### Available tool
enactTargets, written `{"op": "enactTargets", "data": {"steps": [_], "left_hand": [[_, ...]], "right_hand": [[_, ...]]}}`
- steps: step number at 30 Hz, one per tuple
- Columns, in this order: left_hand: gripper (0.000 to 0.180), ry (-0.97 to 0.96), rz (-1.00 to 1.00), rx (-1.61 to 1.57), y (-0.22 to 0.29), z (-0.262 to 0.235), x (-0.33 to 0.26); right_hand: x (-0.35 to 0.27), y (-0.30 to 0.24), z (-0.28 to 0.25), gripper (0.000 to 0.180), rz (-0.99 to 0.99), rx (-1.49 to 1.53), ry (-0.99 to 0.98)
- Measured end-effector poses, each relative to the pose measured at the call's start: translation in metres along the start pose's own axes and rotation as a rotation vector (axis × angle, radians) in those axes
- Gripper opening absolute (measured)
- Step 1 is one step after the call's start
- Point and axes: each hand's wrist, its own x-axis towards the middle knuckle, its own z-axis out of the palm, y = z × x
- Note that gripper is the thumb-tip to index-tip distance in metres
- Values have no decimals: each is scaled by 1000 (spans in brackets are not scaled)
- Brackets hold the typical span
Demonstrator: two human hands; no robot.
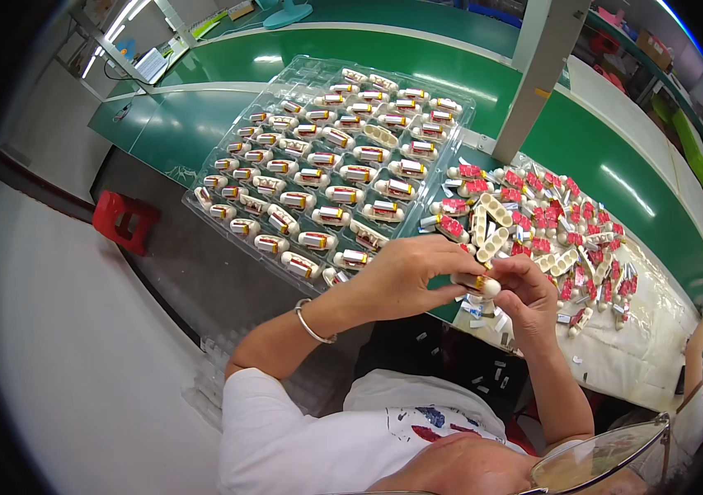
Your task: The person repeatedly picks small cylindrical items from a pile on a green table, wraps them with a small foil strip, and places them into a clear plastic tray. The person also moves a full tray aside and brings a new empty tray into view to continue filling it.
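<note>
Pinching a cream piece (491,289), the left hand (421,271) holds it next to the right hand (530,295), whose grip I can't quite tell; beyond them lie a clear tray (284,80) leftward, a pile (543,219) rightward.

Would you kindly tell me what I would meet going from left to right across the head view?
Red plastic stool, silver-coloured round bangle, bare left hand, small rounded cream-coloured piece with a yellow band, bare right hand, long bright-green object.
</note>
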Motion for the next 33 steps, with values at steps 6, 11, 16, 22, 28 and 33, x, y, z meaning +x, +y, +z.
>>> {"op": "enactTargets", "data": {"steps": [6, 11, 16, 22, 28, 33], "left_hand": [[22, 398, -110, 176, -87, -99, 32], [20, 693, -254, 776, -208, -225, 36], [13, 482, -313, 1150, -253, -261, 56], [11, 207, -254, 1069, -291, -279, 89], [31, 106, -368, 1101, -357, -347, 39], [39, 492, -319, 1084, -297, -287, 42]], "right_hand": [[7, -13, -24, 33, 67, -122, 185], [-13, -14, -60, 23, 141, -158, 390], [-39, -14, -85, 23, 151, -152, 566], [-52, -26, -92, 21, 223, -253, 742], [-59, -38, -107, 20, 155, -328, 698], [-79, -36, -122, 17, 100, -597, 682]]}}
